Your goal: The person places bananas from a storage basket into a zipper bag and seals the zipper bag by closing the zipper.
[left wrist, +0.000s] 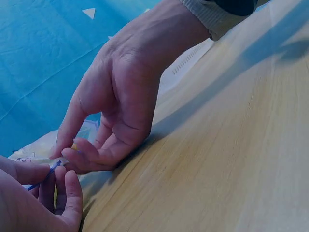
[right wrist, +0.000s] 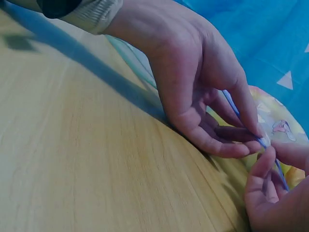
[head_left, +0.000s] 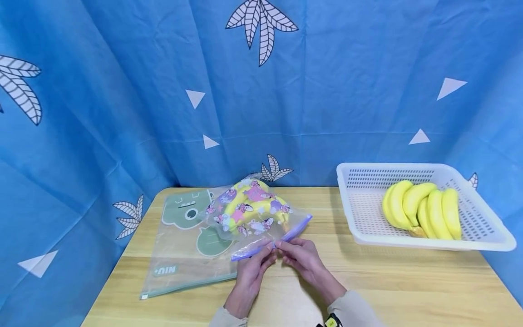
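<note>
A clear zip bag (head_left: 229, 229) printed with pink and purple cartoon figures lies tilted on the table, yellow bananas (head_left: 237, 211) showing through its film. Along its near edge runs a purple zip strip (head_left: 300, 227). My left hand (head_left: 251, 272) pinches that strip near its middle between thumb and fingers. Right beside it, my right hand (head_left: 304, 259) pinches the strip too, the fingertips of both hands almost meeting. In the right wrist view, a small whitish slider (right wrist: 265, 140) sits on the strip between the fingertips. The right hand (right wrist: 282, 198) is partly cut off there.
Under the bag and to its left, a larger clear zip bag (head_left: 175, 247) with green cartoon print lies flat. At the right stands a white plastic basket (head_left: 359, 200) holding a bunch of bananas (head_left: 437, 209). A blue curtain (head_left: 327, 91) hangs behind the wooden table (head_left: 392, 286).
</note>
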### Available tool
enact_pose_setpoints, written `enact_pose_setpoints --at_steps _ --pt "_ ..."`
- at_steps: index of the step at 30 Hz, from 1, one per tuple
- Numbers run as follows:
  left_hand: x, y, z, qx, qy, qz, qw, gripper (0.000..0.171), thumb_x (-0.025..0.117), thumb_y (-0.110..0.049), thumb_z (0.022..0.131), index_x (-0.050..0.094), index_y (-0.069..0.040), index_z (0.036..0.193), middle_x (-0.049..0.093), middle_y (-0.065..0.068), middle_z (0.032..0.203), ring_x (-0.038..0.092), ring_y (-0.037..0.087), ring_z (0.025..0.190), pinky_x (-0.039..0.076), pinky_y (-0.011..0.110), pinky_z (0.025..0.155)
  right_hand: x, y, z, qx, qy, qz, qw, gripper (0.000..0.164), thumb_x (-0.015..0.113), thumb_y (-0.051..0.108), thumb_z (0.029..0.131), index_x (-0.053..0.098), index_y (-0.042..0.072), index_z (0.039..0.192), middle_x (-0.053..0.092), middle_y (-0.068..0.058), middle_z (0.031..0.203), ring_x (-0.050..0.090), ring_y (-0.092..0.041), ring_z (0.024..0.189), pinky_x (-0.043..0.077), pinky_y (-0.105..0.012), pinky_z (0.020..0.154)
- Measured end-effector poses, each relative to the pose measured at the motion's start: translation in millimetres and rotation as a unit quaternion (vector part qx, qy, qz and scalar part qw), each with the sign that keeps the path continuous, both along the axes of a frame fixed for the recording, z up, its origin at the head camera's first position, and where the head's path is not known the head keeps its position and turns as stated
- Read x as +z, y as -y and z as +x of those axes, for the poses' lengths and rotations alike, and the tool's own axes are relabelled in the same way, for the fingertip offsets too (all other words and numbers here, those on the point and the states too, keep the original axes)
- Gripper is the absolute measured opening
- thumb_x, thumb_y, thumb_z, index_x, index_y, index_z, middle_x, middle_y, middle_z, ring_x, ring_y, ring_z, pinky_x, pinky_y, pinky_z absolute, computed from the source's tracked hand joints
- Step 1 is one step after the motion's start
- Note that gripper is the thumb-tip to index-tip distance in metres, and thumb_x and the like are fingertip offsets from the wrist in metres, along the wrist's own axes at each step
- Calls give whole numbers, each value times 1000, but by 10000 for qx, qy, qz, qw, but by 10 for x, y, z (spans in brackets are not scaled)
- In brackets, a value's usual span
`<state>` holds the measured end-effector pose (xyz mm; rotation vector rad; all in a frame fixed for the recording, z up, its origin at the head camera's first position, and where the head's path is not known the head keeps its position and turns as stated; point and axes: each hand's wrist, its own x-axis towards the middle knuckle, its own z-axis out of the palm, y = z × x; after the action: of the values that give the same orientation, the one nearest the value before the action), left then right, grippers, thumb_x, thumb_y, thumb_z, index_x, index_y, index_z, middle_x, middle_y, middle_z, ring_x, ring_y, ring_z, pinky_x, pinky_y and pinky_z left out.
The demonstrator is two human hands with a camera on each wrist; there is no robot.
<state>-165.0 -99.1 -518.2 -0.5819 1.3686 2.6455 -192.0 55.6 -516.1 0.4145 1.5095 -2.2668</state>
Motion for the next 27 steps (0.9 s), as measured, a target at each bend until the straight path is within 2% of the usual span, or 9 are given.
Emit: enact_pose_setpoints --at_steps 3,7,13,19,23,25,27 --pt "6 18 37 105 53 -52 9999 29 73 6 90 65 9 118 77 13 92 74 19 81 62 32 79 9 25 5 -14 -95 98 9999 20 79 3 87 67 -9 97 71 -6 76 62 -8 60 55 -18 56" --pt "6 12 89 309 130 -52 9994 34 76 5 88 64 10 119 77 14 94 74 20 81 62 31 77 21 26 22 -116 -183 109 9997 24 78 -1 87 65 -14 103 72 -10 79 67 -11 63 59 -21 63" --pt "3 20 117 587 29 98 9982 30 74 8 88 64 8 116 76 12 93 74 20 82 62 31 78 46 -24 9 -381 -68 88 9992 21 75 -6 88 63 -16 102 73 -15 79 71 -15 66 61 -24 67" --pt "-8 73 42 635 38 159 9978 22 73 11 87 68 7 109 76 13 88 74 21 79 63 32 78 48 -60 -74 -434 -76 264 9987 20 76 -5 87 64 -14 100 72 -13 77 70 -15 66 61 -23 65" --pt "-8 162 -70 680 -91 261 9973 33 71 14 87 60 10 119 75 13 89 74 22 79 62 35 82 43 26 -109 -557 -129 166 9982 20 76 -3 88 65 -14 101 72 -12 78 69 -14 66 60 -23 64" --pt "-10 221 -125 736 -200 272 9967 40 69 16 88 55 8 125 74 13 90 74 22 78 63 35 82 38 94 -120 -566 -153 63 9983 20 76 -2 88 66 -13 102 73 -12 78 69 -14 66 60 -23 64" --pt "-9 279 -169 773 -239 269 9964 40 68 16 88 54 7 125 74 12 90 73 21 77 63 34 80 36 163 -130 -551 -142 -27 9984 20 76 -1 88 66 -13 101 73 -11 78 69 -13 65 61 -23 65"
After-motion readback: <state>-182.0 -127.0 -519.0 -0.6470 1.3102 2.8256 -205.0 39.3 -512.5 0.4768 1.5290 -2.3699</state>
